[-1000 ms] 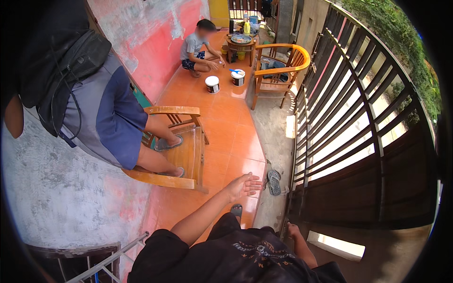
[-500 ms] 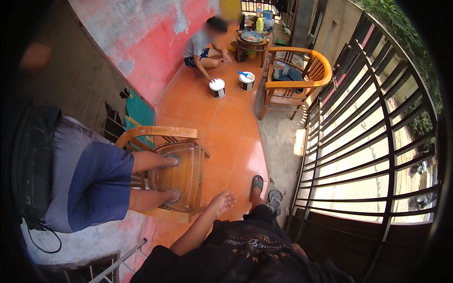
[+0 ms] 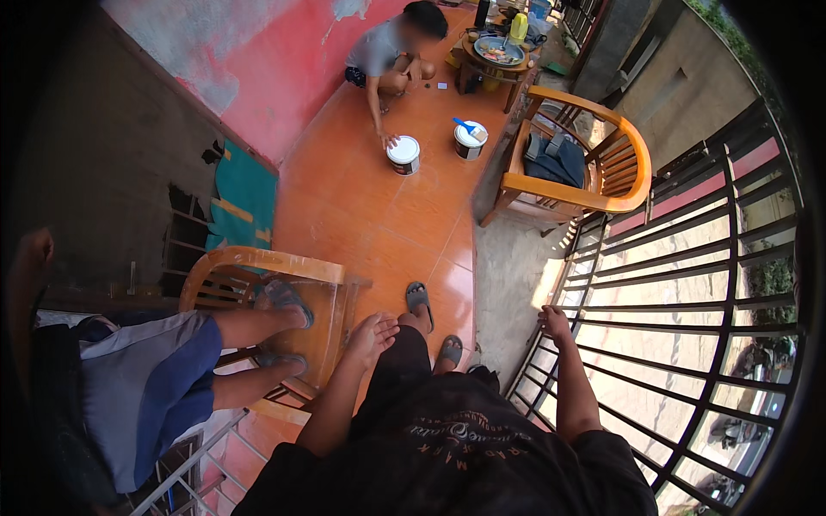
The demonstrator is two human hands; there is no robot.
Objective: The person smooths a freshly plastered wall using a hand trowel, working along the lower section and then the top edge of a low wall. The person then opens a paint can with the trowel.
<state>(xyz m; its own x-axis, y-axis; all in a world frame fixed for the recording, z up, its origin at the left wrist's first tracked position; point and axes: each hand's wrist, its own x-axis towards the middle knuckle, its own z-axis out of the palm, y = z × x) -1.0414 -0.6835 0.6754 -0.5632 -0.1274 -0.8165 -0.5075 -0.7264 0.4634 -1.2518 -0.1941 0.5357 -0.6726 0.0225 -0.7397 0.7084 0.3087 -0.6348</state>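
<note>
My left hand (image 3: 372, 338) hangs open beside the wooden armchair (image 3: 331, 331), its fingers stretched out and nothing in them. On the other side, my right hand (image 3: 555, 322) is raised in front of the dark metal fence (image 3: 718, 344). Its fingers are loosely bent and apart, holding nothing that I can see; whether they touch a bar, I cannot tell. Ahead on the orange tiles stand two white-lidded buckets. A crouching person (image 3: 379, 64) rests a hand on the left bucket (image 3: 403, 153). A blue-handled paintbrush (image 3: 469, 130) lies across the lid of the right bucket (image 3: 469, 148).
Another person (image 3: 163, 361) stands on the armchair at my left. A second armchair (image 3: 624, 163) with dark cloth (image 3: 555, 159) on its seat is at the right. Behind the buckets is a small table (image 3: 495, 69) bearing a tray. A metal ladder (image 3: 194, 469) leans at lower left.
I have stepped forward, so both buckets and the armchairs sit differently in view. My right arm has come up into sight by the fence. My left hand has shifted left.
</note>
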